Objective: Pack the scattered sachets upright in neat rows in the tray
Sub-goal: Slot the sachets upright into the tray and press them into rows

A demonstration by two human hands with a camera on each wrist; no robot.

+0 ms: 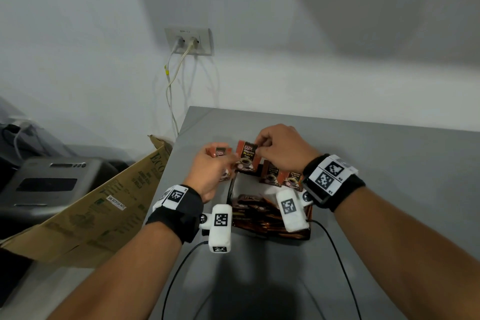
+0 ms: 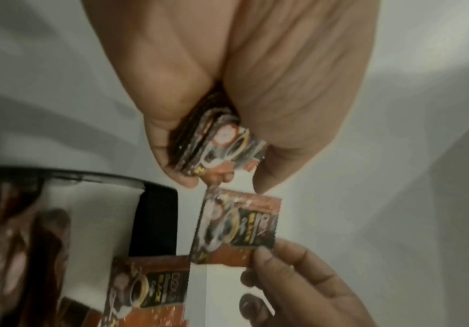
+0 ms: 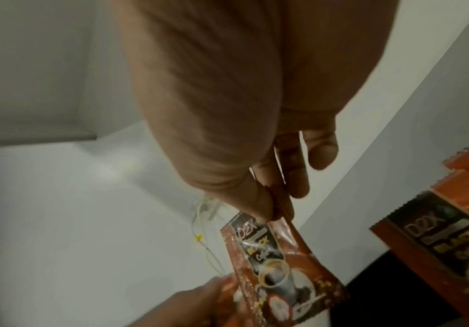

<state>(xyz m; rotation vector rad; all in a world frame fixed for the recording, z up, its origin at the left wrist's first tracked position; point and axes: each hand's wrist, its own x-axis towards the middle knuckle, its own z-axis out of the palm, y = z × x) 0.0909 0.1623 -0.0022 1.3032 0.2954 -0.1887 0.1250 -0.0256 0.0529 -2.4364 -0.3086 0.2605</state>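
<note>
My right hand (image 1: 262,147) pinches the top corner of one orange-and-black coffee sachet (image 1: 246,156), which hangs upright above the tray's far end; the right wrist view shows that sachet (image 3: 278,265) under my thumb and forefinger. My left hand (image 1: 220,163) grips a small stack of sachets (image 2: 214,141) just to its left, and the stack's top (image 1: 220,151) shows above my fingers. The black tray (image 1: 230,191) lies on the grey table (image 1: 376,189). Two sachets (image 1: 281,175) stand upright at its far end and several sachets (image 1: 255,212) lie packed nearer me.
A cardboard box (image 1: 104,202) leans beside the table's left edge, with a grey machine (image 1: 52,184) behind it. A wall socket (image 1: 189,41) with white cables (image 1: 170,91) is on the wall beyond. Black wrist cables (image 1: 337,262) trail over the near table.
</note>
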